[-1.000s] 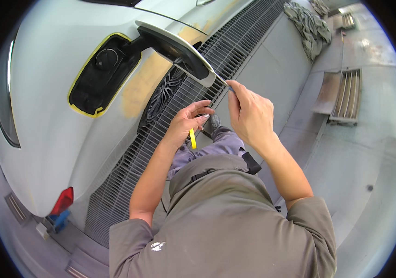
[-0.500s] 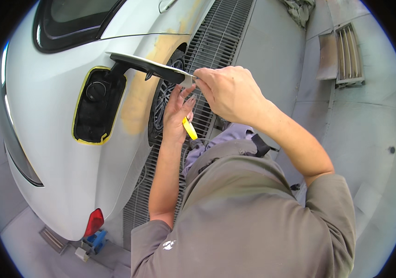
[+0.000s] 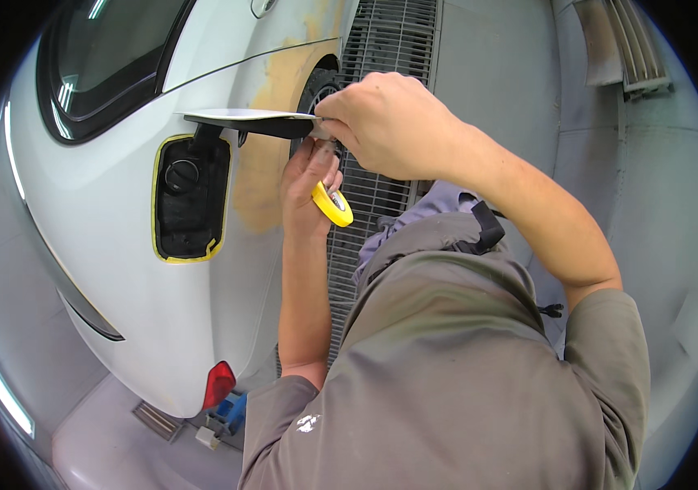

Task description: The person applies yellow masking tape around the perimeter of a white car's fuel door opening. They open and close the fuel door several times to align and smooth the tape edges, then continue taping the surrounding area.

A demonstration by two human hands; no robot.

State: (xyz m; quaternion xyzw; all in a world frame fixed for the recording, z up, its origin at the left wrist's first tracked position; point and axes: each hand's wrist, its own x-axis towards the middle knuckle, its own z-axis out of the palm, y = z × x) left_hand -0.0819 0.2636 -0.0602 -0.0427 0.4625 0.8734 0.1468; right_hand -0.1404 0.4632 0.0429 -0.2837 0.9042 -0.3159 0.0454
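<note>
The right hand (image 3: 390, 122) pinches the outer tip of the open fuel flap (image 3: 251, 121), fingers closed on its edge, while just below it the left hand (image 3: 308, 184) holds a yellow tape roll (image 3: 333, 204), seemingly hooked on its curled fingers.
</note>
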